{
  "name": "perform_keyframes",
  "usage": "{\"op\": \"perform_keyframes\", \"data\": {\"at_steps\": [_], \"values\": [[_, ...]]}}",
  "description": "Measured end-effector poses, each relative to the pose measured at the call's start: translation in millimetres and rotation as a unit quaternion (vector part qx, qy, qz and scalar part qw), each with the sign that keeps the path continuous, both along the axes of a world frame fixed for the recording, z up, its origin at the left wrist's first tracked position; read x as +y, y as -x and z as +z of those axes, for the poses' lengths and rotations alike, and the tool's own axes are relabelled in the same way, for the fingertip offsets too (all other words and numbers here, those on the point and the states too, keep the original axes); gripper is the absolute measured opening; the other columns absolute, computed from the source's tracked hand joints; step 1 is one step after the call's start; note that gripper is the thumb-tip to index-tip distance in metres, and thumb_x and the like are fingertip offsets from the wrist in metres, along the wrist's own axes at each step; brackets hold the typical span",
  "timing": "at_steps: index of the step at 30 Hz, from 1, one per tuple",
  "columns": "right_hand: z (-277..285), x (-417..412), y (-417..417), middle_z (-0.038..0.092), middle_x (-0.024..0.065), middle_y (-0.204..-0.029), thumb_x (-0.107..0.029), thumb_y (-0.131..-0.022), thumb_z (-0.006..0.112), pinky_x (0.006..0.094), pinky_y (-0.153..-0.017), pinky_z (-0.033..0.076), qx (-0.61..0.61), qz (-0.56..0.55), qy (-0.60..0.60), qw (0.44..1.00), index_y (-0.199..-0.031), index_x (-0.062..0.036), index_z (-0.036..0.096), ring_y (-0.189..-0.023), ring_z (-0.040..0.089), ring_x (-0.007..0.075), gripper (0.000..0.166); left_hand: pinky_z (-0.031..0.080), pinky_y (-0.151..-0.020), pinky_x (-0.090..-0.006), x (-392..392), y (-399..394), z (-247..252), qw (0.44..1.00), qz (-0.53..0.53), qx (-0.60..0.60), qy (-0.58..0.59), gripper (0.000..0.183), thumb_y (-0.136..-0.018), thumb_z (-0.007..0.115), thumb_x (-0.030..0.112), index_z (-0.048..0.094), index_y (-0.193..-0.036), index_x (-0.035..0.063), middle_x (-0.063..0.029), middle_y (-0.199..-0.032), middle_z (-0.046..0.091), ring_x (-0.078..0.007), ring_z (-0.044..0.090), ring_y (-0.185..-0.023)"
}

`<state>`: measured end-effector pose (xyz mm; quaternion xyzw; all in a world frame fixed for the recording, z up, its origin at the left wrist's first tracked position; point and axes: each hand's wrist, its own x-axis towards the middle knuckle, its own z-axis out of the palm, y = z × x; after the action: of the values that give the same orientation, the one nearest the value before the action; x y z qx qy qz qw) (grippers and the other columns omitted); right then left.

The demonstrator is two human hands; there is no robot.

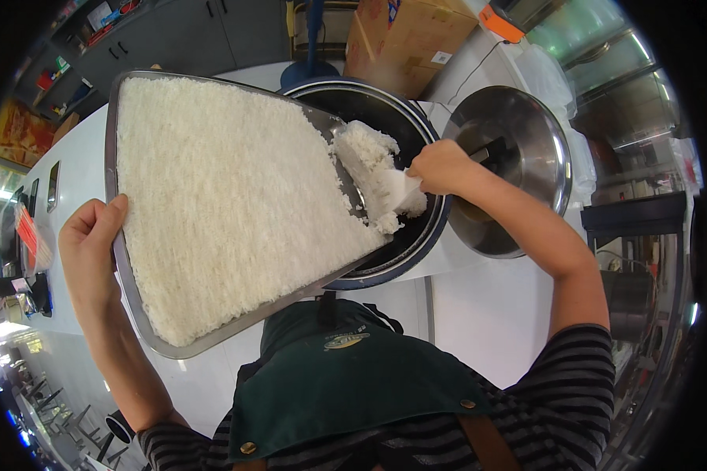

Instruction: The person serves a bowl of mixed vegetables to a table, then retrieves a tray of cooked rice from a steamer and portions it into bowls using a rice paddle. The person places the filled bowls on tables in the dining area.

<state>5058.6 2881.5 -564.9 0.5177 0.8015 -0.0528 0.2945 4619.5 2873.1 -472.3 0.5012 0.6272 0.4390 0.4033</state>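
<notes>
My left hand [94, 235] grips the left rim of a metal tray [112, 153], thumb on top. A thick slab of cooked white rice [230, 206] covers most of the tray. The tray's right end rests over the mouth of a round dark pot [427, 132], where a strip of bare metal shows. In my right hand [445, 166] is a white rice paddle [399, 187], its blade against a clump of loose rice [368, 147] at that end. Some rice hangs over the pot; the pot's contents below are mostly hidden.
Right of the pot lies a large round metal lid [530, 153] with a black handle. A cardboard box [412, 41] and a blue stand base [309, 72] are beyond the white table [73, 188]. A phone [53, 185] and a container of red-wrapped sticks [32, 238] are at left.
</notes>
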Motion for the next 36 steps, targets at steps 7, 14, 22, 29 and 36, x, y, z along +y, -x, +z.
{"op": "perform_keyframes", "data": {"at_steps": [7, 14, 22, 29, 36], "values": [[80.8, -16.6, 45.2, 0.066, 0.0111, -0.078, -0.022, -0.071, 0.068, 0.0378, -0.068, 0.048, 0.141, 0.067, 0.071, 0.985, -0.105, -0.0188, 0.068, -0.078, 0.062, 0.0293, 0.033, 0.022, -0.048, -0.0181, 8.2, 15.6, -5.5, 1.000, 0.004, -0.013, 0.011, 0.031, -0.084, 0.063, 0.017, 0.047, -0.058, 0.0111, 0.0091, -0.057, 0.044, 0.0004, 0.032, -0.051], [33.5, 0.5, 75.4, 0.067, 0.0102, -0.077, -0.018, -0.068, 0.068, 0.0378, -0.067, 0.048, 0.068, 0.086, 0.099, 0.989, -0.093, -0.0147, 0.071, -0.078, 0.063, 0.0298, 0.025, 0.025, -0.053, -0.0176, 2.0, 17.9, -14.0, 0.998, 0.053, 0.013, 0.017, 0.031, -0.086, 0.061, 0.016, 0.045, -0.059, 0.0112, 0.0084, -0.060, 0.044, -0.0006, 0.034, -0.056], [-34.7, -14.2, 90.6, 0.069, 0.0088, -0.082, -0.012, -0.068, 0.062, 0.0374, -0.063, 0.050, -0.008, 0.081, 0.063, 0.995, -0.082, -0.0097, 0.071, -0.077, 0.066, 0.0261, 0.017, 0.026, -0.054, -0.0176, 0.1, 9.0, -7.2, 0.999, 0.042, -0.016, 0.007, 0.031, -0.087, 0.061, 0.016, 0.045, -0.060, 0.0113, 0.0084, -0.060, 0.042, -0.0008, 0.033, -0.057], [-39.4, -7.6, 12.1, 0.068, 0.0082, -0.082, -0.014, -0.069, 0.061, 0.0380, -0.067, 0.050, -0.010, 0.022, 0.038, 0.999, -0.084, -0.0169, 0.071, -0.081, 0.065, 0.0264, 0.018, 0.027, -0.052, -0.0176, 1.0, 1.6, -1.5, 0.998, 0.017, -0.061, 0.000, 0.030, -0.086, 0.061, 0.013, 0.046, -0.060, 0.0099, 0.0079, -0.061, 0.044, -0.0006, 0.034, -0.056], [96.9, 19.0, 53.0, 0.067, 0.0072, -0.080, -0.022, -0.072, 0.068, 0.0375, -0.064, 0.049, 0.108, 0.062, -0.082, 0.989, -0.104, -0.0261, 0.068, -0.077, 0.064, 0.0263, 0.032, 0.027, -0.051, -0.0170, -5.4, -1.2, 1.9, 0.998, 0.037, -0.056, 0.002, 0.030, -0.085, 0.061, 0.012, 0.046, -0.060, 0.0090, 0.0075, -0.060, 0.044, -0.0006, 0.035, -0.055]]}}
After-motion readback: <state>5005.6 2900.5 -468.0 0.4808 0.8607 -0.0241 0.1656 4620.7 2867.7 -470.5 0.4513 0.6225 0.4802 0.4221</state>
